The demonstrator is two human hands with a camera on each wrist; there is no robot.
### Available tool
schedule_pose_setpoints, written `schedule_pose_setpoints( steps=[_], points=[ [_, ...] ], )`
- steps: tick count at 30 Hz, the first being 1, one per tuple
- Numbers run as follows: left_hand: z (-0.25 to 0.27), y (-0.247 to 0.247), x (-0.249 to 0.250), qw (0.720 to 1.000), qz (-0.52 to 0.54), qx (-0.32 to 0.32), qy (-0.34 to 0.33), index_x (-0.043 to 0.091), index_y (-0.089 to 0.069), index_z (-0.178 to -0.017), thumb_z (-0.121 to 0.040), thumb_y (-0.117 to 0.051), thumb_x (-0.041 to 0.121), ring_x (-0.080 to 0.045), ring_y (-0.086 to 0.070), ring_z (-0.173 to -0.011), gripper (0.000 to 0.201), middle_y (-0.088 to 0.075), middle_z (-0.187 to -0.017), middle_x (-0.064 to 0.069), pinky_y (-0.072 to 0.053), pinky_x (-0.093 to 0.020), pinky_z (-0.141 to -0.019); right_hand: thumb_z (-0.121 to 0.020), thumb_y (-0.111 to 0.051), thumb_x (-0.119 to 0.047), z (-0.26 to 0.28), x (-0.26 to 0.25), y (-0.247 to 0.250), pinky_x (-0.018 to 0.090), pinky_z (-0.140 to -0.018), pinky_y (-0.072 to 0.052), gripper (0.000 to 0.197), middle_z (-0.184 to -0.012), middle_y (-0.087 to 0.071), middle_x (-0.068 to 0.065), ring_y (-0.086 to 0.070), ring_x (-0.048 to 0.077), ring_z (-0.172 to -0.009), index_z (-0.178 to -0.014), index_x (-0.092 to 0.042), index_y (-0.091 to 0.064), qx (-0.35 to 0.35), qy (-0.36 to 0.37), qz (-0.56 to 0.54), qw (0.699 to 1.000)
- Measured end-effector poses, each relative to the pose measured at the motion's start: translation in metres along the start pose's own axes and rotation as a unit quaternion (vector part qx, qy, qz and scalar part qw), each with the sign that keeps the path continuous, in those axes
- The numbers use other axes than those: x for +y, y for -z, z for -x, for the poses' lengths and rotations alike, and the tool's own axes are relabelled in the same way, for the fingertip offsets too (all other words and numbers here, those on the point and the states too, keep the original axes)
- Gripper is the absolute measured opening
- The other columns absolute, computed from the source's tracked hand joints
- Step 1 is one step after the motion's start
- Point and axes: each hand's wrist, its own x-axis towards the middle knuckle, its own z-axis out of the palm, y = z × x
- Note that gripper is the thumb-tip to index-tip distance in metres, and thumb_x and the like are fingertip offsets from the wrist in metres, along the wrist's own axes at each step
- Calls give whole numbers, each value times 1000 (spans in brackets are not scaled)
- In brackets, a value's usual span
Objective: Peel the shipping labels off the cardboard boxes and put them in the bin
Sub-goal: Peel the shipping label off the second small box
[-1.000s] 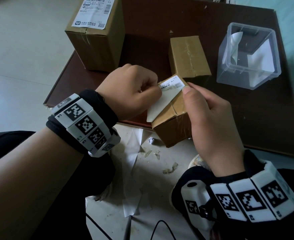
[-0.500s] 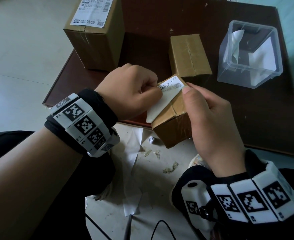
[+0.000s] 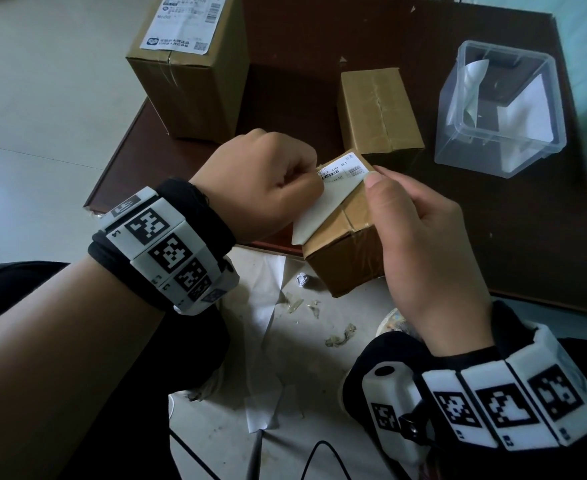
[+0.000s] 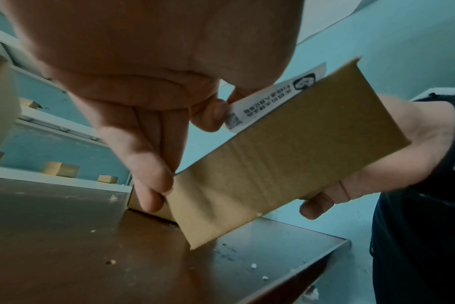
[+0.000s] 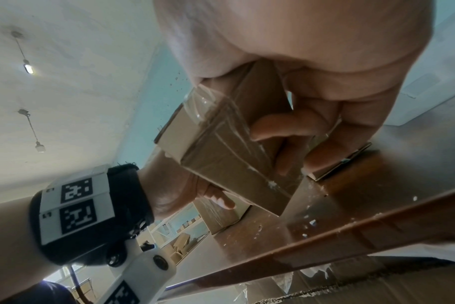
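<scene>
Paper label (image 3: 323, 206), half lifted off the box (image 3: 347, 244), was pinched by the left hand (image 3: 261, 181); the right hand (image 3: 420, 244) clasped the box. A sharp pull could tear it.

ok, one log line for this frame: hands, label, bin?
left hand: pinches label, part-peeled | right hand: grips small box | bin: holds peeled labels | big box: label on

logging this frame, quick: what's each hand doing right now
Left hand: closed, pinching the shipping label.
Right hand: closed, gripping the small cardboard box.
</scene>
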Motion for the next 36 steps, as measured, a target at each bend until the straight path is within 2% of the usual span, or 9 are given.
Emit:
schedule_pose_setpoints(
  steps=[4,7,12,18,20,22,28,33,36],
  points=[
    [0,0,0,1000,3,-6,-8,21,-42,-62,-90,-44,32,-22,-39,-52,31,-39,-54,-1,-32,-36,-52,-103,-45,-50,-1,1,0,58,-79,-59,41,-97,-74,11,-72,29,-90,-112,-21,-74,2,7,9,1000],
    [0,0,0,1000,3,-6,-6,20,-44,-62,-90,-43,33,-25,-40,-53,31,-41,-55,-2,-35,-41,-53,-103,-46,-51,-1,1,-1,51,-78,-59,34,-97,-75,7,-72,25,-89,-106,-29,-72,5,7,14,1000],
    [0,-1,0,1000,3,-8,-5,19,-45,-63,-90,-43,33,-23,-41,-54,30,-42,-56,-3,-35,-38,-53,-110,-48,-40,0,3,1,44,-70,-53,37,-93,-72,16,-68,32,-87,-111,-13,-73,11,14,8,1000],
    [1,0,1,1000,5,-6,-3,19,-44,-63,-90,-43,32,-23,-40,-54,31,-41,-56,-3,-35,-41,-54,-106,-48,-47,-1,2,0,43,-68,-54,41,-91,-73,14,-68,31,-84,-109,-15,-74,3,17,6,1000],
    [1,0,1,1000,5,-4,-3,17,-48,-65,-91,-43,32,-24,-41,-54,31,-42,-57,-3,-35,-40,-54,-111,-45,-46,0,1,0,30,-58,-50,40,-76,-70,4,-64,20,-67,-91,-24,-71,2,24,16,1000],
    [1,-1,1,1000,5,-2,-3,14,-51,-67,-91,-42,32,-24,-41,-54,31,-42,-57,-3,-35,-38,-53,-111,-40,-51,1,-1,-2,20,-50,-38,50,-58,-52,-3,-46,8,-51,-67,-30,-52,20,40,32,998],
    [0,1,-1,1000,0,3,-3,13,-51,-68,-92,-42,32,-22,-40,-53,32,-42,-57,-2,-31,-34,-52,-104,-28,-65,1,-2,-4,38,-60,-40,74,-69,-50,23,-50,38,-65,-79,1,-52,22,36,35,998],
    [1,1,1,1000,1,-2,-1,21,-46,-64,-93,-41,33,-17,-37,-51,32,-40,-55,2,-29,-31,-52,-101,-28,-65,1,-1,-3,41,-63,-41,75,-77,-56,27,-55,40,-71,-85,2,-57,16,27,45,998],
    [1,1,0,1000,-1,-3,-2,14,-52,-67,-93,-41,33,-20,-39,-52,34,-43,-57,0,-32,-35,-52,-100,-29,-62,0,0,-3,41,-64,-46,71,-83,-63,25,-59,37,-76,-94,-1,-66,16,24,43,999]
  ],
)
